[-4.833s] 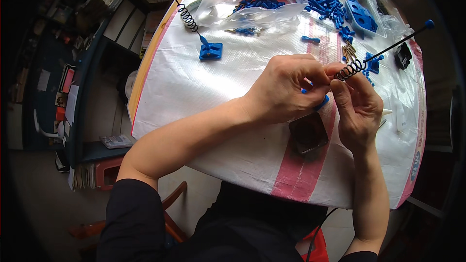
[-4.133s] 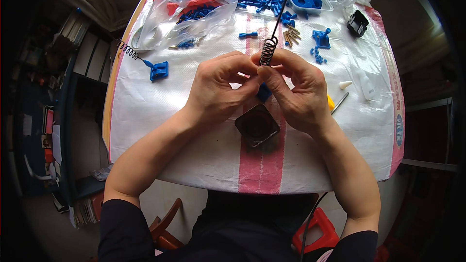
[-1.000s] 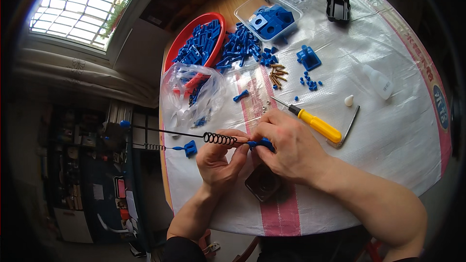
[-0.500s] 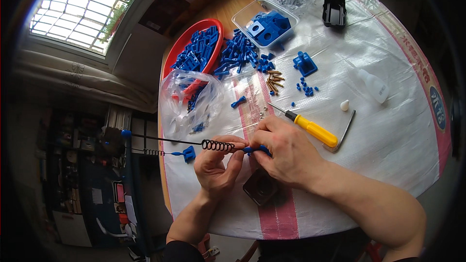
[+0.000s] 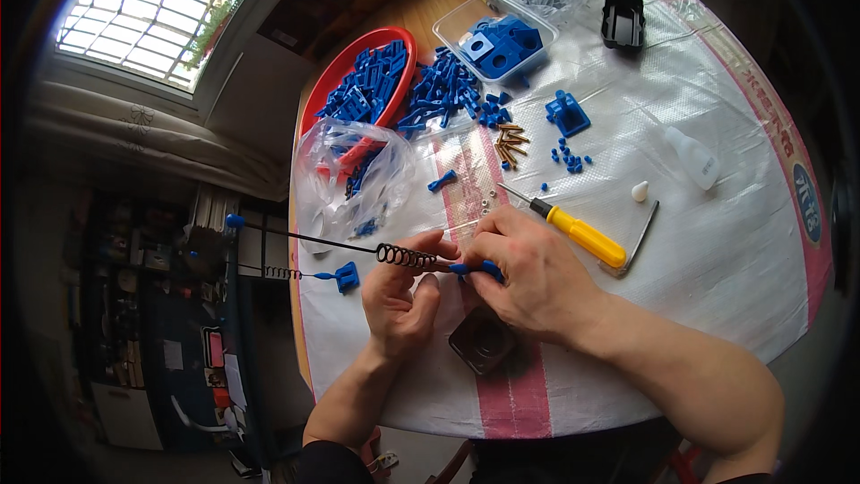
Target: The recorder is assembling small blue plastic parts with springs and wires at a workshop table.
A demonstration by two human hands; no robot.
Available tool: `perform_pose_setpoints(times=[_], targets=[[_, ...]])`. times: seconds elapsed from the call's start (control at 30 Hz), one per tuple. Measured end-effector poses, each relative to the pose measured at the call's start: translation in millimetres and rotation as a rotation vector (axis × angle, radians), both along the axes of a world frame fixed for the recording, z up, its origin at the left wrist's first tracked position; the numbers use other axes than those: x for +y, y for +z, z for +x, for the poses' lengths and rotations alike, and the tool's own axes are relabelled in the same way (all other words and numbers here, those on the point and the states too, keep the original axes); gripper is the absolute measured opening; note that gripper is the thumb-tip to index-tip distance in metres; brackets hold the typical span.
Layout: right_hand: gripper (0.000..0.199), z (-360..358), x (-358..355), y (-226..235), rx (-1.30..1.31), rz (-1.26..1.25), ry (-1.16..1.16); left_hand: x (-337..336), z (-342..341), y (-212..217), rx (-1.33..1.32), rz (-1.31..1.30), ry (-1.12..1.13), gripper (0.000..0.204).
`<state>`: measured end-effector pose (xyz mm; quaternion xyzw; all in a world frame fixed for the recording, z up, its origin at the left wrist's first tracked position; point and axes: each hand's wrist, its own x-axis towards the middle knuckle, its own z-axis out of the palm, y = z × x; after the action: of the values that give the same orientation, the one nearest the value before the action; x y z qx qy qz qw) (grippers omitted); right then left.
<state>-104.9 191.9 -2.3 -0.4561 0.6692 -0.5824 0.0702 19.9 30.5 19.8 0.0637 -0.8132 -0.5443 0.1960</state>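
Note:
A thin black rod carries a blue ball [image 5: 235, 221] at its far left end and a black coil spring [image 5: 406, 255] nearer me. Beyond the spring, a blue plastic part [image 5: 488, 270] sits at the rod's right end. The fingers of my right hand [image 5: 542, 278] are closed around this part and hide some of it. My left hand [image 5: 399, 296] is beside the spring, which passes in front of its fingers, with the thumb lowered away from the forefinger. Below the hands rests a dark square piece [image 5: 482, 341]. A similar rod ends in a blue base [image 5: 347, 277] at the left table edge.
A red basin [image 5: 410, 58] and a clear tub [image 5: 548, 47] hold blue parts. Brass screws [image 5: 509, 145], a yellow-handled screwdriver [image 5: 587, 237], a hex key [image 5: 643, 237], a white bottle [image 5: 690, 159] and a black tray [image 5: 623, 20] lie beyond my hands. Plastic bags stand at left and back.
My left thumb has come away from the forefinger, widening the gap between them. The blue part remains in my right hand, and the rod's ball end has dropped clear of its earlier line, tilting slightly.

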Motion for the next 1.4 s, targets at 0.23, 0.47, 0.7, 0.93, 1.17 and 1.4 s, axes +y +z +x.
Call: perform_pose_setpoints(times=[0.23, 0.47, 0.7, 0.93, 1.17, 1.4], targets=[[0.014, -1, 1, -1, 0.023, -0.018, -0.012, -5, -4, -4, 0.008, -0.151, -0.069, 0.049], [0.021, -2, 1, 2, 0.012, 0.029, -0.004, 0, -6, 1, 0.028, -0.279, -0.029, 0.045], [0.026, -1, 3, 11, -0.016, 0.067, -0.013, -6, -5, 4, 0.053, -0.310, -0.035, 0.048], [0.029, -3, 8, 24, 0.129, 0.068, -0.033, -4, -2, 7, -0.003, -0.260, 0.045, 0.048], [0.030, -9, 12, 28, 0.135, 0.123, -0.136, -6, -5, 11, -0.127, -0.266, -0.038, 0.049], [0.028, -11, 11, 34, 0.129, 0.068, -0.222, -17, 0, 14, -0.134, -0.401, -0.207, 0.062]])
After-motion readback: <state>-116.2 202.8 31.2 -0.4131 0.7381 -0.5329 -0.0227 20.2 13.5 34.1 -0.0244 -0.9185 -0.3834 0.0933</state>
